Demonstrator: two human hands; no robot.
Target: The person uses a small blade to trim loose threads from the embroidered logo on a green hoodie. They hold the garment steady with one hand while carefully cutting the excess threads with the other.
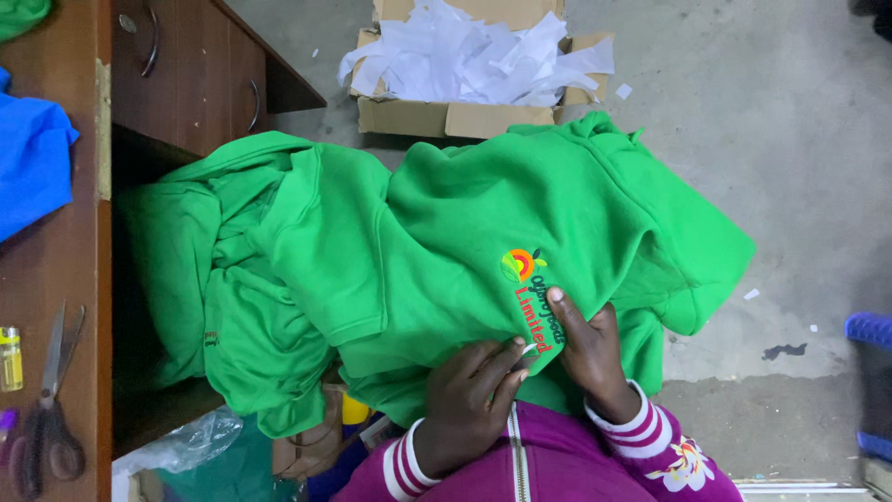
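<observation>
The green fleece sweatshirt (pixel 437 251) lay bunched across the person's lap; soft and floppy, it looked best taken by pinching a fold beside its embroidered logo (pixel 531 293). The left hand (pixel 469 400) and right hand (pixel 587 349) pressed there, each grip narrow, pinching fabric. A cardboard box of paper scraps (pixel 474 65) stood beyond, scissors (pixel 46 409) on the bench (pixel 56 279) at left.

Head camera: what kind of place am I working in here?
Probably a small garment or tailoring workshop: green sweatshirts with an embroidered emblem lie heaped under both hands, scissors rest on the wooden desk, and a cardboard box of white scraps sits on the concrete floor.
</observation>
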